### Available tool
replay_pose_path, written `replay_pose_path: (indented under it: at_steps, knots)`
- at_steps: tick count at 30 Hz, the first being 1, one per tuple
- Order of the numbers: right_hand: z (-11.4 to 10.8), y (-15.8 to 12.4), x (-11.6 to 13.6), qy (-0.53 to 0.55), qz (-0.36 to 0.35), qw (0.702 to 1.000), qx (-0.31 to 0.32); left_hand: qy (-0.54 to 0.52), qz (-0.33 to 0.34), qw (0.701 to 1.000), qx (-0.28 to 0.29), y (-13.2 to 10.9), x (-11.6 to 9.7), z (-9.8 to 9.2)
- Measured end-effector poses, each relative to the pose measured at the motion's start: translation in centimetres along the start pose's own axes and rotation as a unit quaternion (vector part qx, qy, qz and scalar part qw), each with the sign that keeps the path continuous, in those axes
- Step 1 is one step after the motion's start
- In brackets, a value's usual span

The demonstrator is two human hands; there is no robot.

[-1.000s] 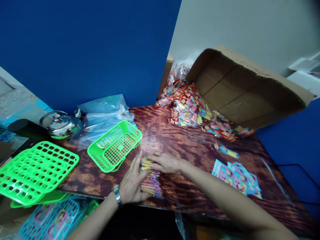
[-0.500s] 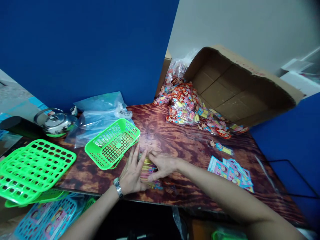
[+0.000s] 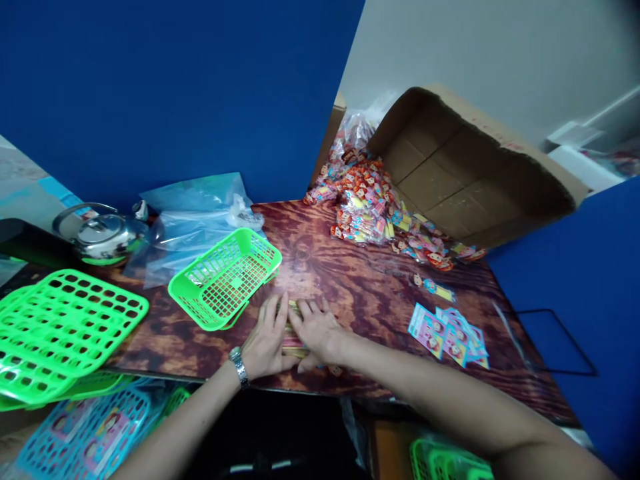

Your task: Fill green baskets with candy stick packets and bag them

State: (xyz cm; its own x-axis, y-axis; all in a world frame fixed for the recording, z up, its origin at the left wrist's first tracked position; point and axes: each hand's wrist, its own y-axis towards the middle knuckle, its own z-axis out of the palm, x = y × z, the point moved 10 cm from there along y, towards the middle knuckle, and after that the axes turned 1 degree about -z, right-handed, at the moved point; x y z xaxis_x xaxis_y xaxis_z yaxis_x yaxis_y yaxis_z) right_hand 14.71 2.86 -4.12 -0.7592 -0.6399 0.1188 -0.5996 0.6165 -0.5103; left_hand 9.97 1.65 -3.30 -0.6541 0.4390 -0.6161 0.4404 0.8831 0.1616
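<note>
Between my palms, near the table's front edge, lies a stack of small flat packets [image 3: 293,339] with yellow and pink strips. My left hand [image 3: 267,341], with a metal watch at the wrist, rests on its left side, fingers stretched out. From the right, my right hand [image 3: 319,335] lies over the stack, its fingers extended and flat. Both hands cover most of the packets, so what they are is hard to make out. A bright green plastic basket [image 3: 225,280] stands just beyond my left hand.
A big cardboard box [image 3: 465,167] lies on its side behind a heap of wrapped doll-figure packets [image 3: 367,200]. Printed cards [image 3: 450,337] and a single packet [image 3: 434,288] lie at right. Green baskets [image 3: 70,327], a kettle [image 3: 107,233] and plastic bags [image 3: 195,230] occupy the left.
My right hand has flattened over the stack and its fingers have straightened, covering more of it. My left hand stays beside it. The whole view has shifted slightly.
</note>
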Motion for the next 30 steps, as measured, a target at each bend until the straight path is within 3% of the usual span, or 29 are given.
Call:
replay_pose_path:
  at_steps: [5, 10, 14, 16, 19, 22, 26, 30]
  knots:
    - [0.1, 0.1, 0.1, 0.033, 0.003, 0.999, 0.015, -0.004, 0.0, 1.0, 0.01, -0.3, 0.2, 0.5]
    - [-0.3, 0.2, 0.0, 0.025, 0.005, 1.0, -0.013, -0.023, 0.002, 1.0, 0.017, 0.1, 0.2, 0.1]
    - [-0.6, 0.1, -0.2, 0.019, 0.004, 1.0, -0.023, -0.126, 0.004, 0.991, 0.042, -0.5, 1.0, -0.8]
    - [-0.8, 0.0, -0.2, 0.027, 0.003, 0.999, -0.026, -0.225, -0.045, 0.973, 0.016, -1.4, 2.3, -1.2]
    - [-0.9, -0.2, -0.3, 0.03, 0.004, 0.999, -0.025, -0.354, -0.137, 0.919, -0.105, -3.2, 4.2, -1.3]
    - [-0.7, -0.1, -0.3, 0.035, 0.003, 0.999, -0.023, -0.385, -0.166, 0.892, -0.17, -4.2, 4.0, 0.2]
    - [-0.5, 0.0, -0.2, 0.049, -0.009, 0.998, -0.024, -0.378, -0.171, 0.896, -0.155, -3.8, 3.1, 1.9]
    - [-0.2, 0.1, -0.4, 0.055, -0.011, 0.998, -0.016, -0.393, -0.159, 0.899, -0.109, -3.6, 3.2, 2.4]
